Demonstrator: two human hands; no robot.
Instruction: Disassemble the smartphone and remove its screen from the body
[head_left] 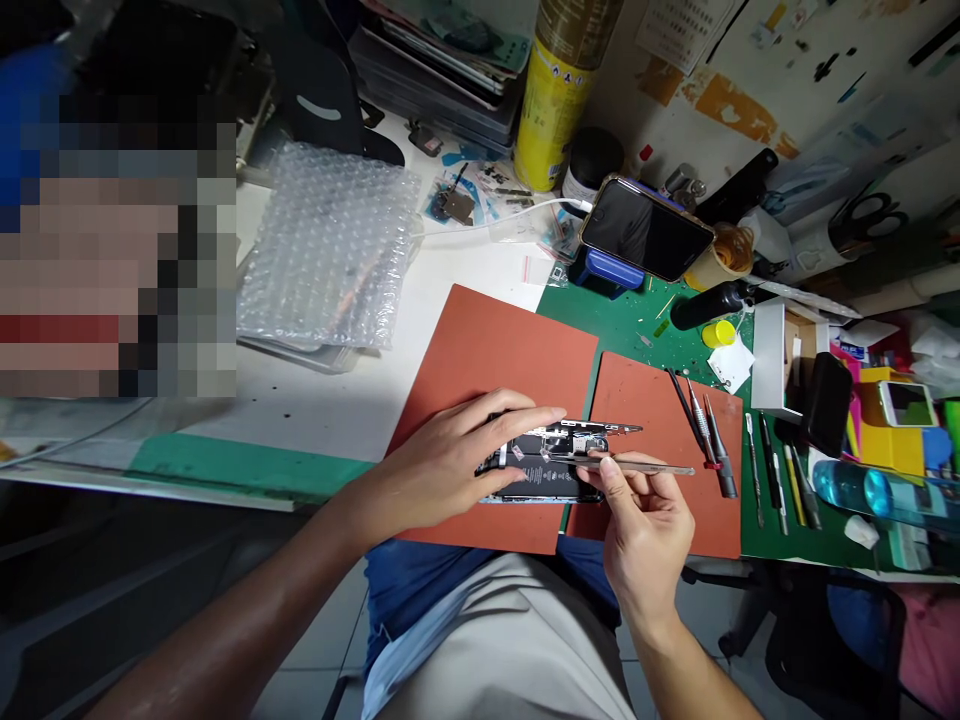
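From the head view, taking the opened phone [574, 488] as the middle of the dial and twelve as straight away from the person, I see both bare hands on the work. The phone lies over a reddish-brown mat [502, 350] near the close edge of the desk [300, 405], its right end reaching toward a second mat [637, 385]; whether it rests flat or is held just above, I can't tell. Its screen panel [615, 428] tilts up along the far side, and the dark battery shows.

The left hand [469, 440] comes in from eight o'clock, thumb low and fingers stretched over the far side, gripping the phone's nine o'clock end between them. The right hand [649, 515], at four, pinches metal tweezers [652, 466] between thumb and fingers, the tips pointing to nine over the phone's insides.

Slim tools [709, 430] lie on the second mat a little before three, one with a red band. Another phone [646, 228] leans on a blue stand [609, 270] at one. A yellow can [553, 115] stands at twelve; bubble wrap [330, 245] lies between ten and eleven.
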